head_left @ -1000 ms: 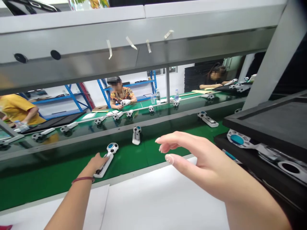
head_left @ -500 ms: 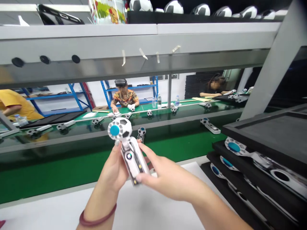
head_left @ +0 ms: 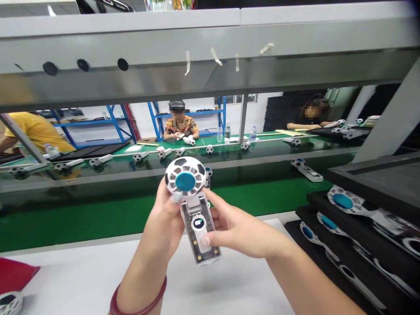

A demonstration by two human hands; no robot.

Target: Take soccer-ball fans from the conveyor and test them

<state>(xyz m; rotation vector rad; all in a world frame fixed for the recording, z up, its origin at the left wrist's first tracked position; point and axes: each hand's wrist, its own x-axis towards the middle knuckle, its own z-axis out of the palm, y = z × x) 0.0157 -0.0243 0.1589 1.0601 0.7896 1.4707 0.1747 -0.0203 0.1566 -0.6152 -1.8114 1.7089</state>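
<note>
A handheld fan is held up between both hands above the white work surface. Its round head has a black-and-white football pattern with a blue disc at the centre, and a small lit round display on the handle appears to read 100. My left hand grips it at the left, thumb by the joint under the head. From the right, my right hand closes around the handle, its thumb pressing on the front below the display. Part of another white football-patterned piece shows at the lower left corner.
Black trays with similar fans are stacked at the right. Beyond the surface runs a green conveyor belt carrying several fans. A red item lies at left. A metal shelf beam crosses overhead. Several people sit or bend across the belt.
The fan has turned so its head and display face me more squarely. My view has tilted down and shifted left, bringing the red item further into sight.
</note>
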